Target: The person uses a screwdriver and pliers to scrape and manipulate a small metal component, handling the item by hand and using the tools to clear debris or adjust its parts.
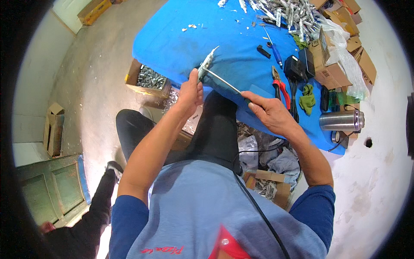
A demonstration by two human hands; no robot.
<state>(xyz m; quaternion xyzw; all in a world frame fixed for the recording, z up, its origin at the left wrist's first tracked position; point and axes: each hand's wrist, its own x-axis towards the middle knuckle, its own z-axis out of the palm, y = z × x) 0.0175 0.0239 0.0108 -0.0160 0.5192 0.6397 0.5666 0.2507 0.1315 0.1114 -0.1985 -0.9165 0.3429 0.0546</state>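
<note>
My left hand (191,91) is closed round the lower end of a slim, silvery-white pen-shaped part (208,61), its thin tip pointing up and away from me over the table edge. In my right hand (271,113) is a screwdriver (225,81) with a long thin metal shaft; my fingers cover its handle. The shaft's tip meets the side of the pen-shaped part just above my left fingers. Whether it is inserted or only touching, I cannot tell. Both hands are over the near edge of the blue-covered table (172,41).
A heap of similar silvery parts (297,17) lies at the far right. Red-handled pliers (283,90), a blue screwdriver (276,55), black adapters (294,68) and a steel flask (340,121) line the right side. A cardboard box (148,90) holds metal pieces. Another person's leg (99,207) shows lower left.
</note>
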